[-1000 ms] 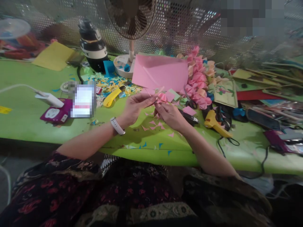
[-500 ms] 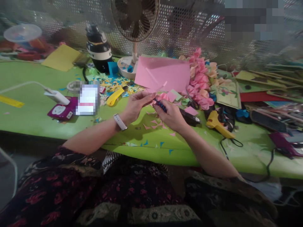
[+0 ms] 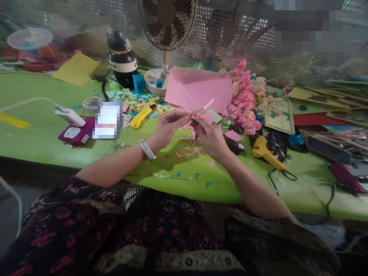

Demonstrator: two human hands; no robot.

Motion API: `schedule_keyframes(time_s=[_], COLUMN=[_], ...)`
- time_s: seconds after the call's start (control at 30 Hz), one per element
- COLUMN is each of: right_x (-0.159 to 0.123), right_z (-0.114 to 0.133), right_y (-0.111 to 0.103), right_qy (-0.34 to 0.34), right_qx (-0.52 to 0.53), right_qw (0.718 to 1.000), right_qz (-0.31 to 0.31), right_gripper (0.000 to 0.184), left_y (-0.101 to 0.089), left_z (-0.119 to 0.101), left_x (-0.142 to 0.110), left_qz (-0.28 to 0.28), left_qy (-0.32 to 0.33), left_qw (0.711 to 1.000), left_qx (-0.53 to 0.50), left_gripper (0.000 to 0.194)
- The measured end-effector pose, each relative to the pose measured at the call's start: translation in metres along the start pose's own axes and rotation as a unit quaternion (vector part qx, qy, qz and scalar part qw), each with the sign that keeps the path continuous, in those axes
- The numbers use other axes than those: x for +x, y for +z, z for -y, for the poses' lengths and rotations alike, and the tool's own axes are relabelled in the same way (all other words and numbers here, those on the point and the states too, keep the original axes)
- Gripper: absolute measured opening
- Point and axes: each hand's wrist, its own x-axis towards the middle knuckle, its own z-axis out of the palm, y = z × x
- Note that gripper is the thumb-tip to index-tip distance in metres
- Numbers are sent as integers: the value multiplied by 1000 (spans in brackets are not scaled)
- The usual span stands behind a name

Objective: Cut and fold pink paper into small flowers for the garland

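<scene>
My left hand (image 3: 169,128), with a white band on its wrist, is closed in a pinch on a small piece of pink paper (image 3: 191,116). Opposite it, my right hand (image 3: 211,138) has its fingers closed around a slim dark blue tool (image 3: 194,121), mostly hidden in the grip. The fingertips of both hands almost meet over the green table (image 3: 149,157). A narrow pink paper strip (image 3: 209,103) rises just beyond them; its lower end is hard to make out. Pink paper scraps (image 3: 188,148) lie beneath the hands.
Behind the hands lie a pink sheet (image 3: 198,86) and a heap of pink paper flowers (image 3: 243,101). A yellow cutter (image 3: 142,117) is to the left, scissors (image 3: 235,126) and a yellow glue gun (image 3: 267,153) to the right. A fan (image 3: 166,23) stands at the back.
My hands have drawn slightly apart at the fingertips, and the right fingers have shifted on the dark blue tool, covering more of it. The pink strip's end has moved right.
</scene>
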Motion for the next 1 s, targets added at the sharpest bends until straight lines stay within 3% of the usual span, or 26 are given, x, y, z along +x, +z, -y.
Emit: schedule_keyframes(time_s=[0.33,0.4,0.53,0.63,0.83,1.0], right_x=[3,1,-3,-4,0,1], right_z=[-3,0,4,4,1,1], right_y=[-7,-7,-2,-1,-8,-12], right_qy=[7,7,-14,-11,9,17], right_qx=[184,172,106,85,154,196], right_qw=[976,979,994,996,988,978], right_qz=[119,105,2,-27,21,71], right_gripper=[38,36,33,36,45,49], left_y=[-1,-1,-1,1,2,0], left_z=[-1,0,0,-1,-4,-5], left_x=[2,1,0,-1,-2,1], left_qz=[39,27,-8,-6,14,31], left_qy=[-47,-43,-5,16,42,10], left_qw=[997,998,1000,1000,998,999], left_qx=[-43,-34,-4,23,38,24], left_gripper=[23,21,25,26,23,26])
